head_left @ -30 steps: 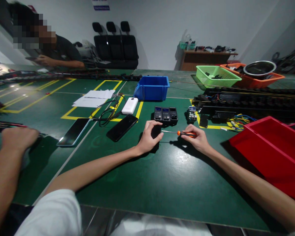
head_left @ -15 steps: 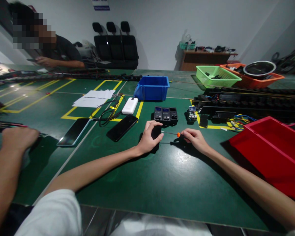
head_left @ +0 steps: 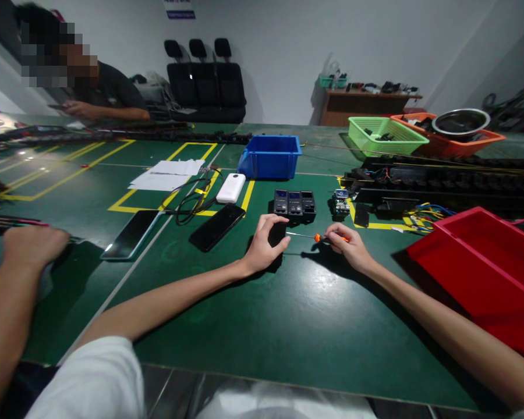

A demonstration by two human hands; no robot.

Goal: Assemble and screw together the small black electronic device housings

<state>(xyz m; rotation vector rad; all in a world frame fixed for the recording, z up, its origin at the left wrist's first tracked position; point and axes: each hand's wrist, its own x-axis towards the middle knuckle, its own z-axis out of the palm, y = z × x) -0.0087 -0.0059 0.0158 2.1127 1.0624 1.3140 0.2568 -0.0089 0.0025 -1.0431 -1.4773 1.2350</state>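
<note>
My left hand is wrapped round a small black box, holding it on the green table. In my right hand is a screwdriver with an orange and black handle. Its thin shaft points left, and the tip meets the box's right side by my left thumb. Just beyond my left hand stand black modules in a row. A small device with a circuit board sits past my right hand.
Left of my hands lie a black phone, a second phone and a white power bank. A blue bin stands behind, a red bin at right. Another person's hand rests at far left.
My right hand has shifted its hold on the screwdriver, its fingers rising slightly, and more of the handle shows. My left hand and the black box stay in place.
</note>
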